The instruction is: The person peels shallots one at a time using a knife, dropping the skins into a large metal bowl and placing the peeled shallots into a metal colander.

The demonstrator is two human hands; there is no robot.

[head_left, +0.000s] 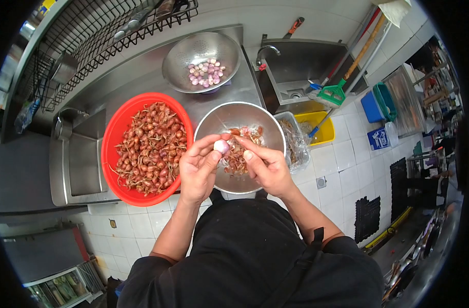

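Observation:
My left hand (197, 167) pinches a peeled shallot (221, 147), pale pink and white, between thumb and fingertips. My right hand (270, 167) is close beside it, its index finger and thumb drawn together; whatever they hold, perhaps a bit of brown skin, is too small to make out. Both hands are over a steel bowl (206, 120) with loose reddish-brown shallot skins (237, 161) in it. To the left, a red basin (109, 154) is heaped with unpeeled shallots (152, 146). Behind the bowl, a steel colander (178, 56) contains several peeled shallots (206, 73).
A steel sink (85, 164) is at the left end of the counter, and another sink (280, 87) with a tap (267, 50) is at back right. A clear plastic-lined container (296, 143) and a yellow tub (324, 128) stand right of the bowl. A green broom (333, 95) leans nearby.

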